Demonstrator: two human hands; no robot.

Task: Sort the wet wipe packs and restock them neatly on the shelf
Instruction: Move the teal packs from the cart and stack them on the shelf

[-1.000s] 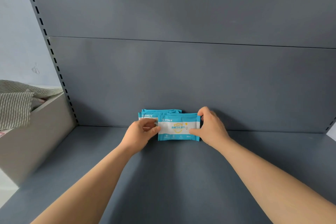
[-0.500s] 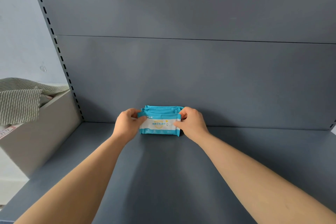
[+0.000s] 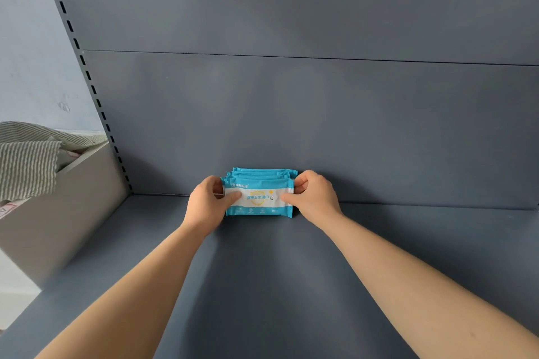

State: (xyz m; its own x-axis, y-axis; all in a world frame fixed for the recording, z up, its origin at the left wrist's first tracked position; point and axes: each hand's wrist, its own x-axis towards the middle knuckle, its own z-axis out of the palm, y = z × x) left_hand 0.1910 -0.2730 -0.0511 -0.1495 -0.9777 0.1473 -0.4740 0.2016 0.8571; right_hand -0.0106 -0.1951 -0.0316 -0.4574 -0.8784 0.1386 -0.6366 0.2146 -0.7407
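Note:
A small row of blue and white wet wipe packs (image 3: 258, 198) stands upright on the dark grey shelf (image 3: 262, 271), close to the back panel. The front pack shows its label; the ones behind show only their top edges. My left hand (image 3: 208, 207) grips the left end of the row, thumb on the front pack and fingers curled behind. On the right end, my right hand (image 3: 313, 198) holds the packs the same way.
The shelf's grey back panel (image 3: 291, 111) rises right behind the packs, with a slotted upright (image 3: 87, 76) at the left. Beyond the left edge stands a beige box (image 3: 52, 213) with striped cloth (image 3: 26, 163) draped over it.
One second ago the front pack sat offset to the right of the others. Both hands have since pressed the packs together into one squared-up row, which now stands aligned.

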